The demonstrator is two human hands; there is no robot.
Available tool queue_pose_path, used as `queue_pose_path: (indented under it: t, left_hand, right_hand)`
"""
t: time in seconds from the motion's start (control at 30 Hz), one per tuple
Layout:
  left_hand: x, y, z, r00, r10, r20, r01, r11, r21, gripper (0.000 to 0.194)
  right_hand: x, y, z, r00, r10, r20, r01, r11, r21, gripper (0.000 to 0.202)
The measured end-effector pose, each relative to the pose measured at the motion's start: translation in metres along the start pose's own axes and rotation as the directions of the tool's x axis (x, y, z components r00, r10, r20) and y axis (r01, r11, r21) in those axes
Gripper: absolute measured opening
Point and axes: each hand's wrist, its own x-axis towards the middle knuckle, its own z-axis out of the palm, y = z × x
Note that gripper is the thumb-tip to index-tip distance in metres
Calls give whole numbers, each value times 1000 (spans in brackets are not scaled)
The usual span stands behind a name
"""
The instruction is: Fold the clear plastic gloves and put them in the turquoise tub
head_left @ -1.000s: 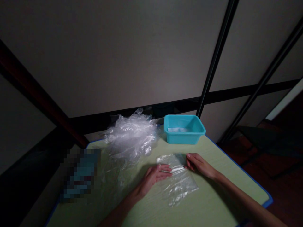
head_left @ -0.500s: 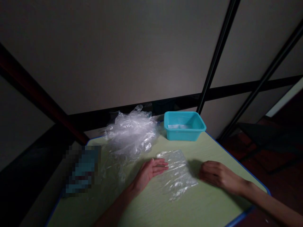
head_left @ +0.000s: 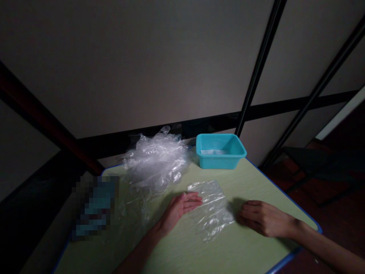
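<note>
A thin, clear plastic disposable glove (head_left: 212, 209) lies flattened on the light green table (head_left: 242, 247). My left hand (head_left: 182, 205) is at its left edge, fingers stretched out and their tips over the plastic. Just off the glove's right side, my right hand (head_left: 261, 217) has its fingers curled in and low over the tabletop. Whatever those fingers may pinch is hidden. Behind my left hand rises a crumpled heap of the same clear plastic gloves (head_left: 158, 158).
A turquoise plastic tub (head_left: 219, 161) with something white inside stands at the back of the table. At the left edge lies a bluish item (head_left: 97, 205), blurred by pixels. Panelled wardrobe doors (head_left: 159, 68) rise behind. A dark chair (head_left: 322, 163) is off to the right.
My right hand has shifted slightly down and its wrist has turned a little; its fingers stay curled. My left hand remains on the glove's edge. The whole view has moved slightly.
</note>
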Motion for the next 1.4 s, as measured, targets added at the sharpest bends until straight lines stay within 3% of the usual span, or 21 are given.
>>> queue_pose_path:
  t: [0.2, 0.67, 0.9, 1.1, 1.23, 1.4]
  left_hand:
    - [0, -1, 2, 1000, 7, -28, -6, 1000, 19, 52]
    - [1, 3, 3, 1000, -3, 26, 3, 1000, 2, 51]
    - [1, 1, 1, 1000, -15, -8, 15, 999, 38, 55]
    - [1, 1, 2, 1000, -4, -16, 5, 1000, 20, 55]
    - [0, 2, 4, 1000, -5, -30, 6, 999, 32, 57]
    - [1, 1, 4, 1000, -10, -25, 11, 999, 45, 56]
  right_hand:
    - [2, 0, 3, 1000, 13, 17, -13, 1000, 4, 41]
    - [4, 0, 5, 999, -6, 43, 5, 1000, 13, 36]
    - [1, 0, 8, 1000, 22, -19, -22, 1000, -6, 34]
    - [-3, -7, 13, 986, 155, -69, -143, 978, 152, 29]
    - [-1, -6, 17, 983, 147, -108, -126, 976, 177, 29]
    - [11, 7, 19, 985, 101, -137, -89, 992, 86, 25]
